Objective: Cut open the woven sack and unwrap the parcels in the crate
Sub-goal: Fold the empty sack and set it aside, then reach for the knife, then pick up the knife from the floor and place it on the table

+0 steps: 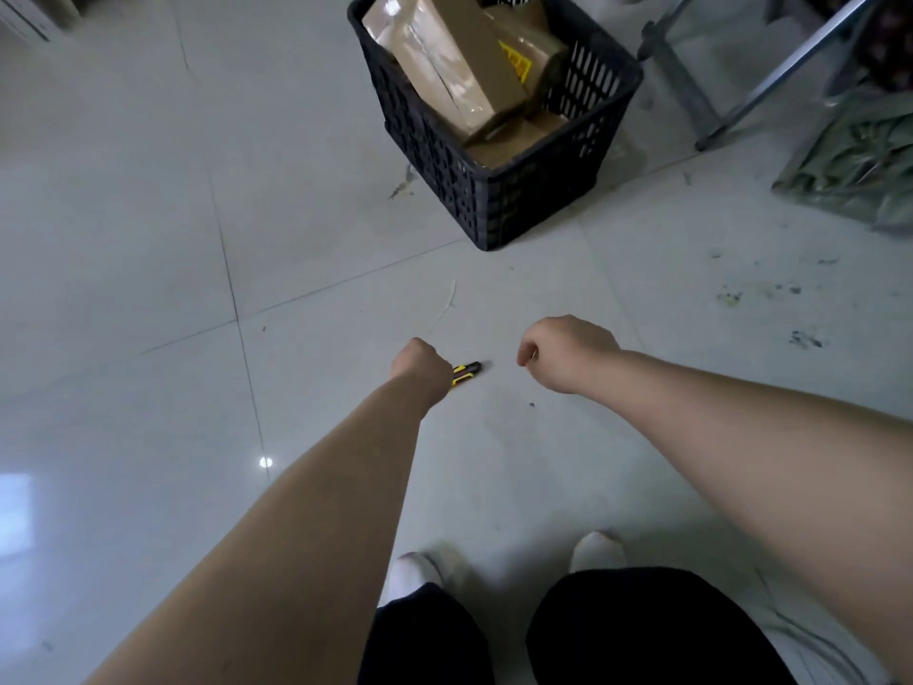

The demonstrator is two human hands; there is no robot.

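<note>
A black slatted plastic crate [533, 200] stands on the tiled floor ahead of me. Several brown taped parcels [444, 56] are stacked in it, one with a yellow label. My left hand [420, 365] is closed around a yellow and black utility knife [467, 373], whose tip pokes out to the right, low over the floor. My right hand [563, 353] hovers beside it with the fingers curled in and nothing visible in it. No woven sack shows clearly in view.
Metal legs of a frame [731, 106] stand right of the crate. A bundle of green leaves in clear wrapping [854, 160] lies at the far right. Small scraps and dirt dot the floor. My feet and dark trousers [642, 630] fill the bottom edge.
</note>
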